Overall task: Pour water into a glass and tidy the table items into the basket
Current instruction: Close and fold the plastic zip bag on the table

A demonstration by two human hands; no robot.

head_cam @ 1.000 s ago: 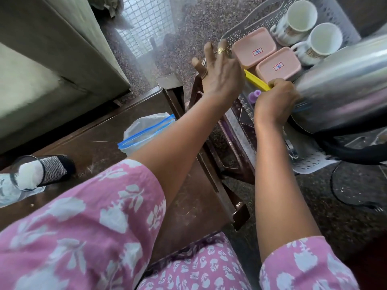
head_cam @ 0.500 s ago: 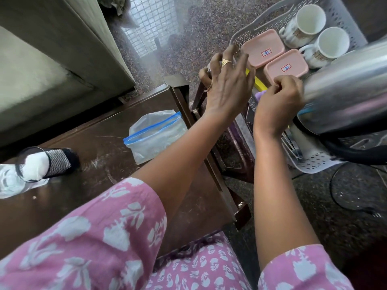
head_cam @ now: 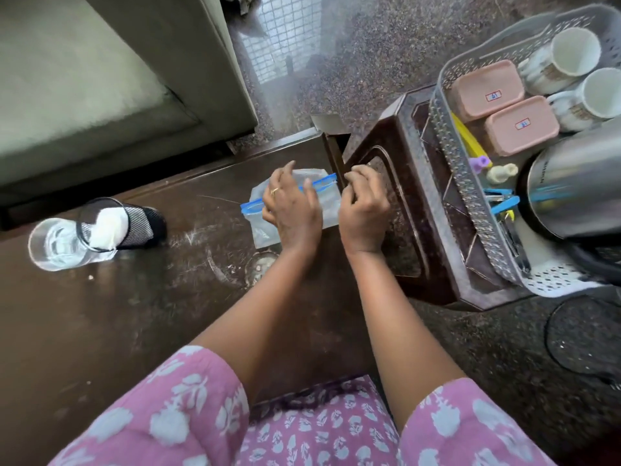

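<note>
- Both hands on the zip bag [head_cam: 324,205] — it lies flat, mid-far on the table [head_cam: 134,314], right end at the table's right edge, blue zip strip across its far side.
- Left hand [head_cam: 292,213]: fingers bent, lying over the strip, touching the film. Real grip or just resting, can't tell.
- Right hand [head_cam: 364,210]: fingers curled narrow at the bag's right end, tips hidden, can't tell if pinching.
- Risk 1: thin, slick film. A weak one-corner pinch means the bag slips or swings in transit and drops into the gap btwn table and stool [head_cam: 403,230].
- Risk 2: basket [head_cam: 470,193] at right on the stool is crowded — kettle [head_cam: 578,186], 2 pink boxes [head_cam: 487,94], 2 cups [head_cam: 568,58], small bits. Little free room, so a loosely dropped bag could perch on the rim & slide off, or a hand could clip a cup.
- Risk 3: basket's near end looks to overhang the stool, w/ the kettle's weight close by. Pressing down there could tip it.
- Risk 4: glass [head_cam: 57,245] w/ water sits far left, well apart from both hands, w/ a second glass [head_cam: 104,227] just beside it. A wide left-arm swing could knock them; low odds.
- Zip sealed or open, can't tell. If open, contents could spill when lifted.
</note>
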